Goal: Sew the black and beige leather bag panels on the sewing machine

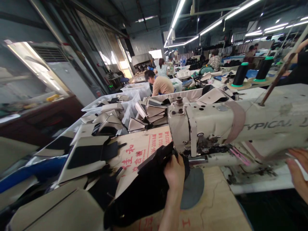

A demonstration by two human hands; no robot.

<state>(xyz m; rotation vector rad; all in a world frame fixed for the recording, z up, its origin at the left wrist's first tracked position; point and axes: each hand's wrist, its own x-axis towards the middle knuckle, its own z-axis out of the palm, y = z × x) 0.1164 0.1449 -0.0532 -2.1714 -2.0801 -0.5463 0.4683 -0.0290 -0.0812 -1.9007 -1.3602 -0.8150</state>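
My left hand point(175, 171) grips a black fabric piece point(144, 195) with its fingers curled over the upper edge. That piece lies on the wooden board of the work table, left of the sewing machine point(207, 125) and close to its needle area. A round grey pad point(193, 189) shows partly from under my left wrist. At the right edge, my right hand point(299, 173) has its fingers apart beside the machine's arm, and part of it is cut off by the frame. Pink thread or cord point(240, 155) hangs at the machine's underside.
Plastic bins point(131, 110) filled with beige and black sewn pieces point(110, 120) stand behind and left. More pieces point(89, 152) overlap the board's left side. Two black thread cones point(240, 74) stand behind the machine. A person in a tan shirt point(163, 85) bends beyond the bins.
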